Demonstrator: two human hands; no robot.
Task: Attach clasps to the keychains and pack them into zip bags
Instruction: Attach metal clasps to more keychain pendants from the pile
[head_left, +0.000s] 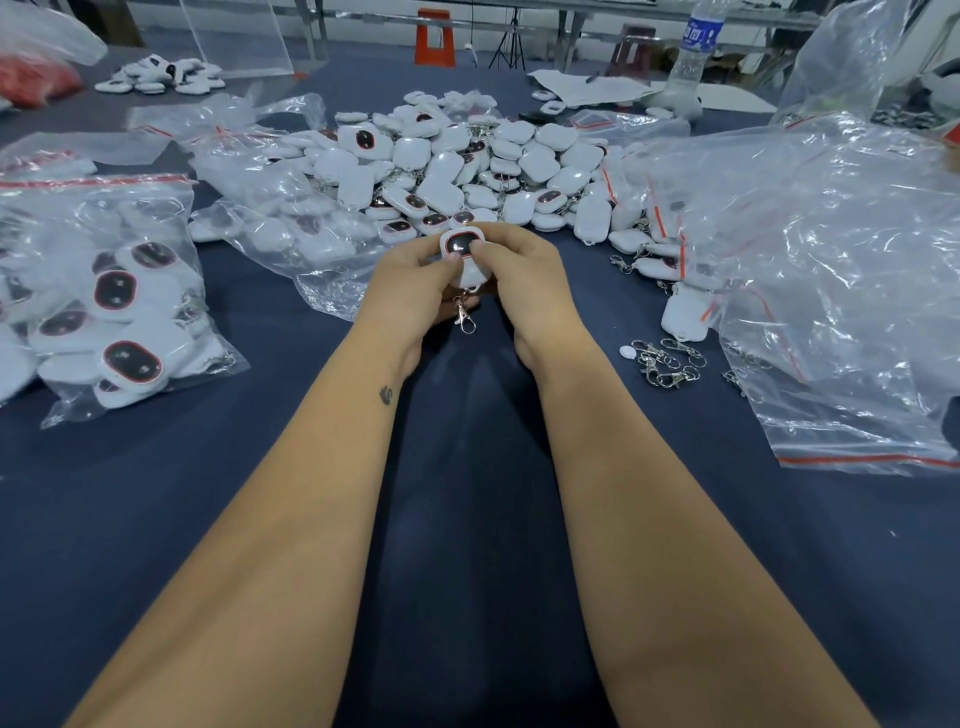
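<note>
Both hands hold one white keychain (462, 248) with a dark, red-rimmed face above the table's middle. My left hand (410, 283) pinches its left side, thumb on the face. My right hand (519, 275) grips its right side. A silver clasp (465, 316) hangs from the keychain's lower end. Behind the hands lies a big pile of loose keychains (457, 161). A few spare clasps (667, 364) lie to the right on the blue cloth. A filled zip bag (104, 312) lies at the left.
Empty zip bags (831, 291) are heaped at the right, and more bags (249, 156) lie at the back left. A water bottle (693, 47) stands far right. A small keychain group (161, 75) sits far left. Blue cloth (467, 467) covers the table.
</note>
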